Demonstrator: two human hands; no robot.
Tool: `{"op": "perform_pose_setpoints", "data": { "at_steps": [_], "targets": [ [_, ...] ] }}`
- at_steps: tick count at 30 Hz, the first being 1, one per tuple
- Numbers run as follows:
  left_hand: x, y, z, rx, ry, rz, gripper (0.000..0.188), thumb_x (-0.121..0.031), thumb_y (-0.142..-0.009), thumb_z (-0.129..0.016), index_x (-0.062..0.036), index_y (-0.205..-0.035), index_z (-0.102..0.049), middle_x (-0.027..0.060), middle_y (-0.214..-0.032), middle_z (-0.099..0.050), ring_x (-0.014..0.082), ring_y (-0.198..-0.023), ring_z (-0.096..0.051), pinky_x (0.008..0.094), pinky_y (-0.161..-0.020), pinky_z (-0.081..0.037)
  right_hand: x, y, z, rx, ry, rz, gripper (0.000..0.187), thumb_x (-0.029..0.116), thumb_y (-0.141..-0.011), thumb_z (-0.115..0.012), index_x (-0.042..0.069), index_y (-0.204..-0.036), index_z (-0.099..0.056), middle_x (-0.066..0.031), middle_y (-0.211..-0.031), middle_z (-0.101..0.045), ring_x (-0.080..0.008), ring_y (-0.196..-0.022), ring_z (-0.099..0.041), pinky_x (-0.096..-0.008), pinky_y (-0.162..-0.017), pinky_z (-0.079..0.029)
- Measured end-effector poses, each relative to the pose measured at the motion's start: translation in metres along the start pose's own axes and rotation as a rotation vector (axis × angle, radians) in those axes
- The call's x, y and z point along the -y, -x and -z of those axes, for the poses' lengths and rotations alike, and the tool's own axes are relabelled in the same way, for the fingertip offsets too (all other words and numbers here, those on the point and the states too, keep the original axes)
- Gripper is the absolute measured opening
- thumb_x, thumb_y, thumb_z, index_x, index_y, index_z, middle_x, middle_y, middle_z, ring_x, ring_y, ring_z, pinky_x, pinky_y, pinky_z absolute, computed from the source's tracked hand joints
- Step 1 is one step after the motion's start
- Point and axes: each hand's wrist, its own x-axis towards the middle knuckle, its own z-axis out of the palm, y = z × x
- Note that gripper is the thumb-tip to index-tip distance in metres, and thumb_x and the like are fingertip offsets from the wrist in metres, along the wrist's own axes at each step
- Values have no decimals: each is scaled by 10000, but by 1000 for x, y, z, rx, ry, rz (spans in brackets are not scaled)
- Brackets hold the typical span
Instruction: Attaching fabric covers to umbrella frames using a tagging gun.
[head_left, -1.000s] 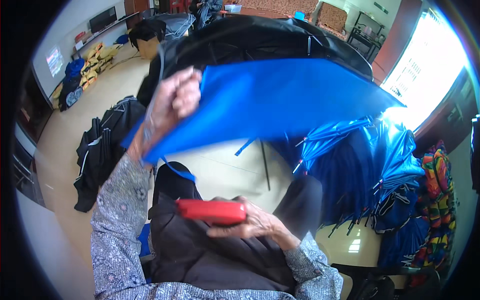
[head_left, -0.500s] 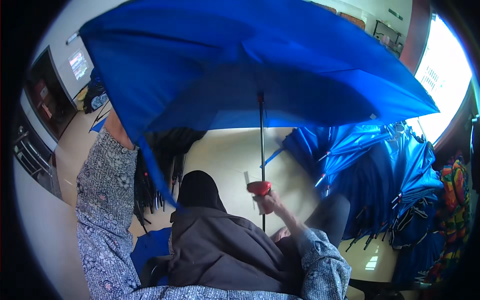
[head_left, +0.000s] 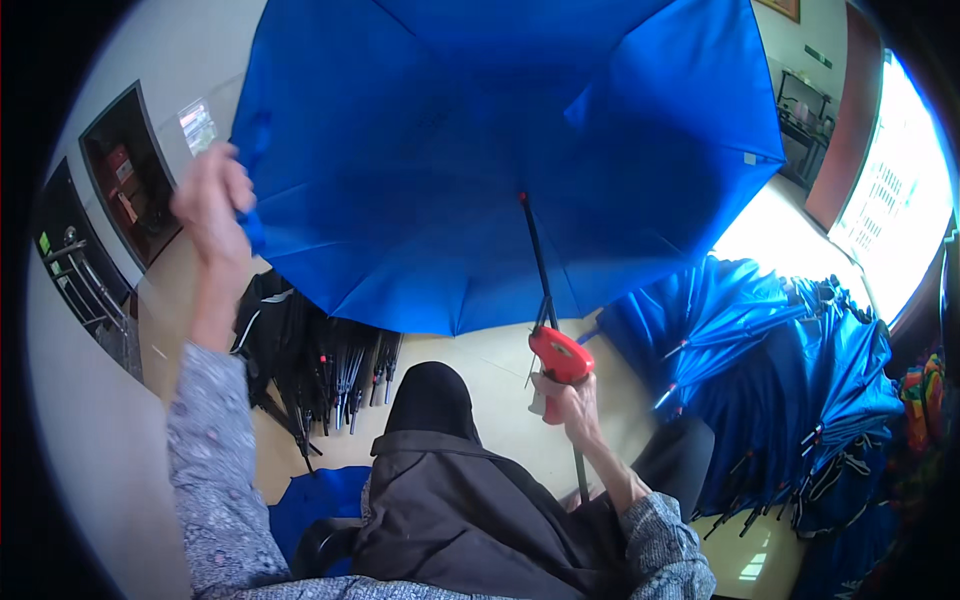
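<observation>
A blue umbrella [head_left: 480, 130] is spread wide before me, its underside facing me. Its dark shaft [head_left: 538, 250] runs down toward my lap, passing behind my right hand [head_left: 572, 398]. That hand is wrapped round a red tagging gun [head_left: 562, 355] with a pale trigger, held beside the shaft. My left hand [head_left: 215, 195] is raised at the left edge of the canopy, blurred by motion. Its fingers are curled at the blue cloth and seem to grip the edge. A small white label [head_left: 750, 158] shows on the canopy's right side.
Many folded blue umbrellas [head_left: 760, 350] are heaped on the floor to my right. Black umbrellas [head_left: 300, 350] lie to the left, shafts toward me. Blue cloth [head_left: 320, 505] lies by my left leg. A rainbow-coloured bundle [head_left: 920, 400] stands at the far right.
The canopy has swung and tilted so more of its underside faces me. My left hand has come out from behind its edge. The tagging gun has moved slightly right and now tilts.
</observation>
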Motion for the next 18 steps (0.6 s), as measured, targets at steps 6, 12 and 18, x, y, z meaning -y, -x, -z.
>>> {"op": "perform_pose_setpoints", "data": {
  "at_steps": [6,12,18],
  "targets": [
    [73,75,-57,576,-16,638,177,-208,-828,-606,-33,-805,-600,30,-610,-546,95,-483,-510,238,-429,-450,34,34,-19,60,-109,13,266,60,-679,-732,-3,-902,-604,-31,-747,-594,-118,-657,-572,-292,-608,-486],
    [121,69,-132,673,163,880,406,-450,-886,-557,-52,-966,-569,107,-883,-608,188,-791,-619,314,-690,-545,49,53,-16,181,-92,-34,262,107,-720,-727,-4,-928,-614,-30,-735,-606,-123,-678,-584,-277,-625,-471],
    [92,-4,-136,615,621,781,415,-423,-876,-579,-32,-1016,-572,126,-939,-631,224,-820,-633,366,-753,-549,73,64,-28,411,-71,-84,309,151,-727,-735,8,-970,-607,-26,-796,-616,-111,-727,-574,-271,-650,-456]
  ]
}}
